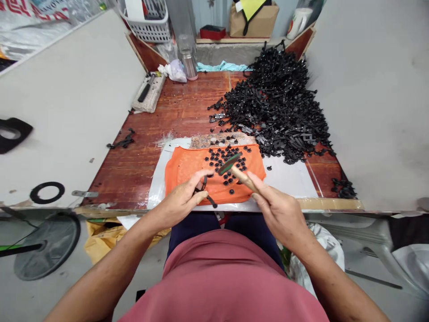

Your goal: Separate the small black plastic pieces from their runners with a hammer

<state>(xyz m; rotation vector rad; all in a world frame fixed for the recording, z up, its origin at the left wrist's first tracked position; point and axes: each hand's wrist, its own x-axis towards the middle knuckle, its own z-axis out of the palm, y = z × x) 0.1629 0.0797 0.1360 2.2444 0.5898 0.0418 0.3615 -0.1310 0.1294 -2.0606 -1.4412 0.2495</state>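
Observation:
My right hand (279,210) is closed around the wooden handle of a small hammer (234,167), whose green head hangs over the orange cloth (182,167). My left hand (182,199) pinches a thin black plastic strap piece (208,197) at the cloth's near edge, just left of the hammer head. Several small black round studs (228,156) lie scattered across the cloth.
A large heap of black strap parts (278,103) fills the back right of the red wooden table (140,156). White side panels (67,98) wall in both sides. A brush (149,91), a steel cup (189,65) and a white basket (147,22) stand at the back.

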